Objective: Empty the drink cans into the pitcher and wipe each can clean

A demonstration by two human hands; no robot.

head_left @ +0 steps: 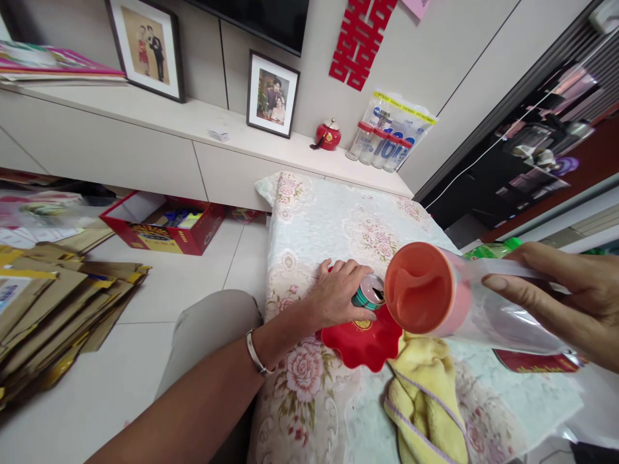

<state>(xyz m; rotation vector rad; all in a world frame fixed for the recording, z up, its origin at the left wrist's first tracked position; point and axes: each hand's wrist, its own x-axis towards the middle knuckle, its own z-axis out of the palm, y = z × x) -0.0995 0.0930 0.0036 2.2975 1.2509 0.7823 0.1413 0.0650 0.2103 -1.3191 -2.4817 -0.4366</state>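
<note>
My left hand [342, 293] is closed around an opened drink can [371, 291] with a green side and silver top. The can is over a red wavy-edged plate [360, 345] on the table. My right hand [575, 296] grips the handle of a translucent plastic pitcher [503, 309]. That pitcher is tipped nearly level, its orange mouth piece [418, 288] facing the can, close beside it. No liquid can be made out leaving it. A yellow towel [430, 393] lies crumpled below the pitcher, by the plate's edge.
A flowered tablecloth [322, 225] covers the table. Under the pitcher lies a red box [534, 361]. On the cabinet behind are glass jars [372, 147], a red pot [329, 135] and framed photos [273, 95]. Flattened cardboard [62, 309] and a red carton [164, 225] occupy the floor at left.
</note>
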